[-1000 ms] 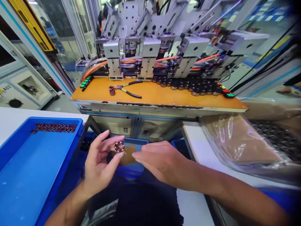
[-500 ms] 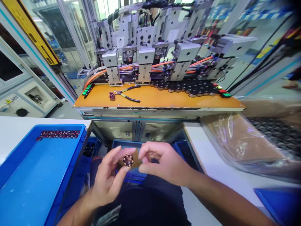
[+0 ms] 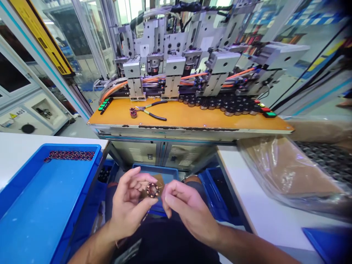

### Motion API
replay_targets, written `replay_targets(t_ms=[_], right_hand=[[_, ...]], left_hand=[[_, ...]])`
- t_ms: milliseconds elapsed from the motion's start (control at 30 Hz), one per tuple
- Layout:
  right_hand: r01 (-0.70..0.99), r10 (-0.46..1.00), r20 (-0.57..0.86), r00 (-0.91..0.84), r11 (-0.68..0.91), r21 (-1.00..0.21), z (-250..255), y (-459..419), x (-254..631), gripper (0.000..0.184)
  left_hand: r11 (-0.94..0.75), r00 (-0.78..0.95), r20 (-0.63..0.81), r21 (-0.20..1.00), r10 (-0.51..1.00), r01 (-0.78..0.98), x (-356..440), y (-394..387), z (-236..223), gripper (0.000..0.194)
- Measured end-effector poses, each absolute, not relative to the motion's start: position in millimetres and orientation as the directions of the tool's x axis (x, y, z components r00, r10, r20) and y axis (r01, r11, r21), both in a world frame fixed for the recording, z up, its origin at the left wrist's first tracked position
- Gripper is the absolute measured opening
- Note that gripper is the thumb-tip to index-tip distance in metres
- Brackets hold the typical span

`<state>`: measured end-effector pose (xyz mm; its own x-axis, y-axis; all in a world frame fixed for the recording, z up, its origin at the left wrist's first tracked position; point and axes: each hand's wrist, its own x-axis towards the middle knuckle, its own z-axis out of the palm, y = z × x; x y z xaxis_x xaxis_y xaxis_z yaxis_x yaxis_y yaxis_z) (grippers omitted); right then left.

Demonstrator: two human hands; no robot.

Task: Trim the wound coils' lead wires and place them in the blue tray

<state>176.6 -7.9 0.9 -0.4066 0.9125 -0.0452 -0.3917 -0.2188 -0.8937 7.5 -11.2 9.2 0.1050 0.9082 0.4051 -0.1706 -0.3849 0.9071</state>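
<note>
Between the thumb and fingers of my left hand [image 3: 126,207] is a small ring-shaped motor stator [image 3: 149,190] with copper windings, its round face turned up toward me. Thin wire ends stick out near its rim. Just to its right, my right hand [image 3: 188,209] has thumb and forefinger pinched together, close to those wire ends. Whatever lies in that pinch is too small to make out. Both hands are above my lap. On the orange bench top, another stator [image 3: 133,113] sits beside the open jaws of a pair of cutting pliers [image 3: 152,110].
A machine [image 3: 176,68] stands behind the orange ledge [image 3: 176,119], with several dark round parts [image 3: 228,104] on it. To the left, a blue tray [image 3: 52,198] holds rows of stators [image 3: 71,155]. A plastic-wrapped carton [image 3: 286,165] lies on the right table.
My right hand has come lower and its fingers have closed into a pinch beside the stator. The left hand still holds the stator, slightly shifted right. The camera view has moved a little.
</note>
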Motion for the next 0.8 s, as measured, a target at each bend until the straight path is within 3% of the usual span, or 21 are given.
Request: replay_targets(t_ms=[100,233,367,467,800], right_hand=[[-0.310,0.908,-0.044,-0.416,-0.187,-0.932,13.8,-0.5,181.7,0.032],[-0.340,0.937,-0.026,-0.349,-0.152,-0.928,14.3,0.9,180.8,0.033],[-0.280,0.935,-0.029,-0.354,-0.136,-0.950,7.5,-4.5,186.7,0.032],[-0.198,0.917,0.000,-0.398,-0.086,-0.976,17.7,-1.0,194.8,0.030],[0.015,0.897,-0.014,-0.443,-0.008,-1.000,33.8,9.6,196.7,0.025]], left_hand=[[-0.396,0.162,0.417,0.906,0.894,-0.149,8.4,-11.0,7.2,0.074],[-0.317,0.209,0.370,0.915,0.905,-0.249,10.6,-10.4,6.8,0.068],[-0.155,0.253,0.245,0.931,0.936,-0.331,6.8,-9.2,11.2,0.044],[-0.090,0.298,0.179,0.953,0.937,-0.290,3.3,-8.0,13.4,0.032],[-0.101,0.285,0.151,0.978,0.947,-0.182,6.4,-5.8,5.5,0.032]])
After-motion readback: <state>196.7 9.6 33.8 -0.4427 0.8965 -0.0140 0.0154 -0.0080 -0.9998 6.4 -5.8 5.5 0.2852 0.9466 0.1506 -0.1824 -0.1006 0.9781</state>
